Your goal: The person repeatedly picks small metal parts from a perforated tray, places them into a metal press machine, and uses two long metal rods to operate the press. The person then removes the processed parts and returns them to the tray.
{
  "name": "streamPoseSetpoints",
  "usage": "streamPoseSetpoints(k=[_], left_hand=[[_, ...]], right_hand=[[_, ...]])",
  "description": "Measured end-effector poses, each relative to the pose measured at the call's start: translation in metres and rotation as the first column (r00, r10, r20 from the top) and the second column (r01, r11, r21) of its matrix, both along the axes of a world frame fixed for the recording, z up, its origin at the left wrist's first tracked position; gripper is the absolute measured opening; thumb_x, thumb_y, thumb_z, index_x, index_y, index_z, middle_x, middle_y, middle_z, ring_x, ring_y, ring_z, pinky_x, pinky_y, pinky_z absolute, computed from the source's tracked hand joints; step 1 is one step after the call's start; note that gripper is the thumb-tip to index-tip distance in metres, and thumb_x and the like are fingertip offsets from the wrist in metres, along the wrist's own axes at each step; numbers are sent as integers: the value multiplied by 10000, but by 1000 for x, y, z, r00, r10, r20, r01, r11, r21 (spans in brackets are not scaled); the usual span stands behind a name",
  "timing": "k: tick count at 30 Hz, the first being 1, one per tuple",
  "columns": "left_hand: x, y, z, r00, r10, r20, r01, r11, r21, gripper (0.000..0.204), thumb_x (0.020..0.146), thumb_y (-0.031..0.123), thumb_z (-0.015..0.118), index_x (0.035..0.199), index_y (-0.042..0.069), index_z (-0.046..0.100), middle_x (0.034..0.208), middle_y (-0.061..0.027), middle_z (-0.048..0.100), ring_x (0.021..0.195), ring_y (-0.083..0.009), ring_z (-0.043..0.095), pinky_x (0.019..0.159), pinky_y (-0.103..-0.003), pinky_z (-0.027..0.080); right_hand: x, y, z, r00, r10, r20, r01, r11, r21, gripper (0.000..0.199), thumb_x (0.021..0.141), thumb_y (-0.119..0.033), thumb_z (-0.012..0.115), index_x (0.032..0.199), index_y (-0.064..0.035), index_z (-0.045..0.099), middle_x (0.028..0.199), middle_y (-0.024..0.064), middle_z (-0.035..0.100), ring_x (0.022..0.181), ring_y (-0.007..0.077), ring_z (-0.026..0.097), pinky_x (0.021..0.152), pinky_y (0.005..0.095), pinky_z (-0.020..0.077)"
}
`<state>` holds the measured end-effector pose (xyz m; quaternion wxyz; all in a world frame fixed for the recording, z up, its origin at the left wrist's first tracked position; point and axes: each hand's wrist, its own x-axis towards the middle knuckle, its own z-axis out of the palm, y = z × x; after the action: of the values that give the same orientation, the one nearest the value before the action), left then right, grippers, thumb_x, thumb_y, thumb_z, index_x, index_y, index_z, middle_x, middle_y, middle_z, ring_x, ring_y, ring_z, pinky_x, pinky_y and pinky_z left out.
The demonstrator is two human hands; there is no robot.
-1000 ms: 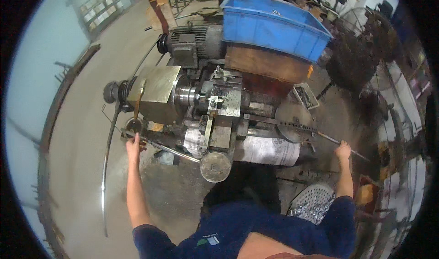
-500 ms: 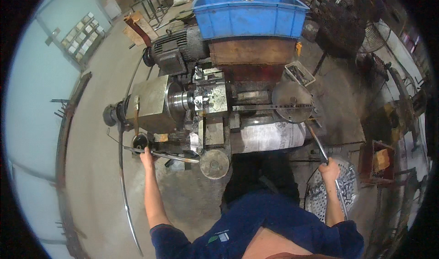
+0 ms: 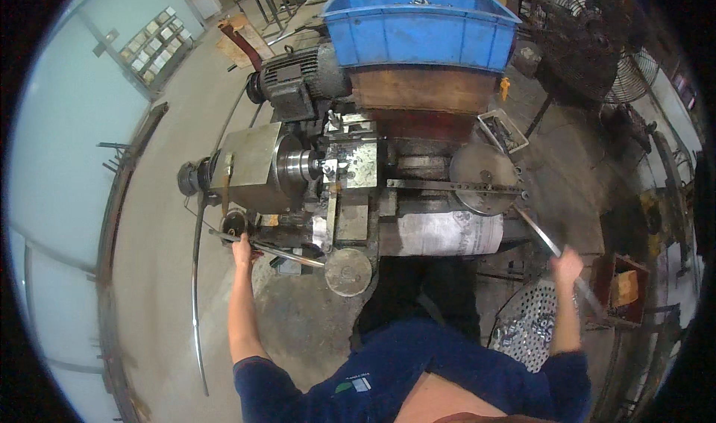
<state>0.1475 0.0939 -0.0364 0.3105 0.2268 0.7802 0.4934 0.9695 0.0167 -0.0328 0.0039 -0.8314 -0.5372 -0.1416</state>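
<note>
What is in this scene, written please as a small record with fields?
Left hand: around the left bar, which runs to a small disc
Right hand: blurred, on the right bar, near a large disc
Middle: metal machine; motor behind
Back: blue bin above wooden box
Beside right forearm: holed tray, small metal pieces inside

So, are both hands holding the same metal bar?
No, the left hand holds the left-side bar, while the right hand grips a separate right-side bar.
</note>
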Motion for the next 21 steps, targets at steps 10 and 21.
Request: streamPoseSetpoints(k=[10, 21], left_hand=[[-15, -36, -30, 991, -41, 126, 27, 994, 108, 552, 832, 523, 450, 1021, 10, 526, 783, -91, 612, 650, -173, 593, 570, -297, 448], [58, -40, -126, 599, -431, -675, -93, 799, -594, 477, 792, 499, 504, 782, 31, 595, 804, -156, 626, 757, -336, 612, 644, -412, 485]], right_hand=[[-59, 96, 67, 998, 22, -62, -11, 985, 170, 636, 580, -214, 661, 1172, -69, 478, 1217, 151, 451, 1144, 315, 394, 980, 438, 279], [-107, 8, 19, 872, 147, -467, -104, 988, 118, 352, 515, -190, 621, 820, -17, 654, 854, 173, 627, 824, 310, 596, 756, 361, 471]])
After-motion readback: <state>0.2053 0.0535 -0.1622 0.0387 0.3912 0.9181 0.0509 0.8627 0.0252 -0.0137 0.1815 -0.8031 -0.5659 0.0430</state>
